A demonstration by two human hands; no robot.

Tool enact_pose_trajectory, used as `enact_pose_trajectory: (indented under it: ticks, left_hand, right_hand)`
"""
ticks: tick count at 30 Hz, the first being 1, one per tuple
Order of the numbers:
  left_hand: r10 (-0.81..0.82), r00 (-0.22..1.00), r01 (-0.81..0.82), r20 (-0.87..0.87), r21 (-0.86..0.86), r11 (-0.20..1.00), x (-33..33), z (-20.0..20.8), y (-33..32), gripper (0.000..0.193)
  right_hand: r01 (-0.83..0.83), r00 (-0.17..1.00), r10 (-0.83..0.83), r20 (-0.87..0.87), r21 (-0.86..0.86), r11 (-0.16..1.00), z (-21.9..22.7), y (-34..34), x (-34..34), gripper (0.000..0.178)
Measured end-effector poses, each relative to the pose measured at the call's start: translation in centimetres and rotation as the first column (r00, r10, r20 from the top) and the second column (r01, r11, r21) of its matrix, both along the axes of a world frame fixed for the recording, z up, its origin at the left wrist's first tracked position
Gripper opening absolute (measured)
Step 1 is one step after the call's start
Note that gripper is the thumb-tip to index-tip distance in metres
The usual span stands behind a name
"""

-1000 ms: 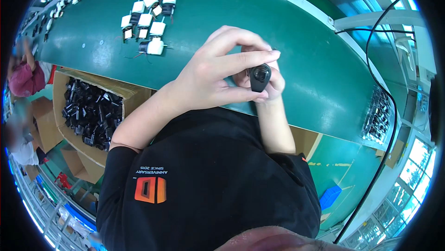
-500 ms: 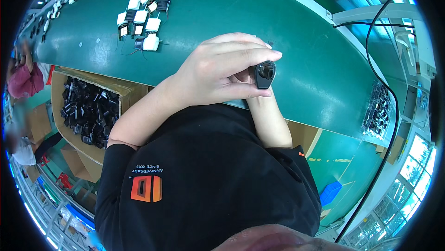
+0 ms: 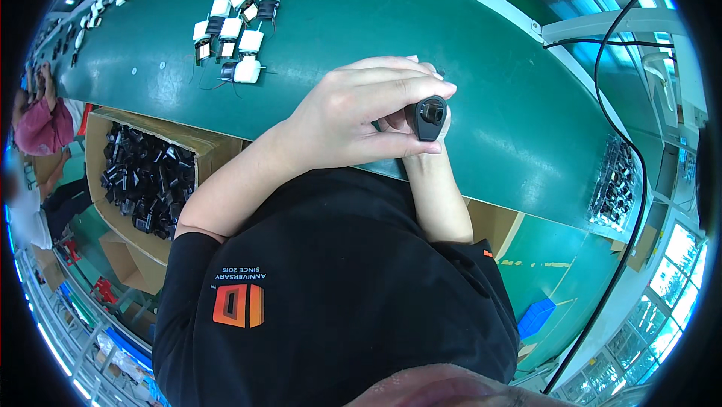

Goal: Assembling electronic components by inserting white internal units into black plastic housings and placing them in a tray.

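Observation:
My left hand [image 3: 350, 110] reaches in over the green table and is closed round a black plastic housing [image 3: 429, 119]. The fingers lie along its upper side and the thumb presses low against it. The housing has a rounded outline, and its hollow end with some detail inside shows toward me. My right hand [image 3: 447, 127] is behind the housing and my left hand, close against them. Its forearm shows, but most of its fingers are hidden, so I cannot tell its grip.
White-and-black motor-like units [image 3: 239, 31] with thin wires lie on the green table [image 3: 346, 8]. A carton [image 3: 214, 153] of black parts stands at left. A clear bag [image 3: 615, 185] of dark pieces lies at right, near a hanging black cable [image 3: 638, 204]. Co-workers [image 3: 47, 125] are at far left.
Both hands stay nearly in place with the black housing, which has turned very slightly. The view has shifted a little. At far left a co-worker's arms have moved.

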State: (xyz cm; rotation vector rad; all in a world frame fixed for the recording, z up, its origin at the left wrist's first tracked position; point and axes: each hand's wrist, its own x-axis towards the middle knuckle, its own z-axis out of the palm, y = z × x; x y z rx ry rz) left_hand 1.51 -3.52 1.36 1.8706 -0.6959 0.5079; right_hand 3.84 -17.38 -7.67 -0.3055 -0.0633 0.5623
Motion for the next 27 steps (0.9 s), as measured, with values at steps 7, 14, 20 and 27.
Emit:
enact_pose_trajectory:
  ticks: [7, 14, 20, 27]
  left_hand:
    - [-0.016, 1.0, 0.017, 0.016, -0.034, 0.999, 0.3, -0.3, -0.1, 0.052]
    - [-0.031, 0.999, 0.032, 0.017, -0.032, 0.999, 0.4, -0.6, -0.4, 0.054]
    - [-0.003, 0.999, 0.004, 0.036, -0.045, 0.999, 0.3, -1.1, -0.4, 0.055]
    - [-0.01, 0.999, 0.011, 0.032, -0.04, 0.999, 0.3, -1.0, -0.5, 0.056]
  right_hand:
    - [-0.002, 0.998, 0.001, 0.058, 0.017, 1.0, 0.5, -0.2, 0.2, 0.033]
    - [-0.054, 0.998, 0.049, 0.04, 0.159, 0.986, -1.6, 0.3, 0.0, 0.03]
    - [-0.103, 0.981, 0.09, 0.172, 0.064, 0.993, -0.5, 0.6, 0.1, 0.029]
    - [-0.085, 0.987, 0.067, 0.146, 0.117, 0.99, -1.5, 0.3, 0.3, 0.028]
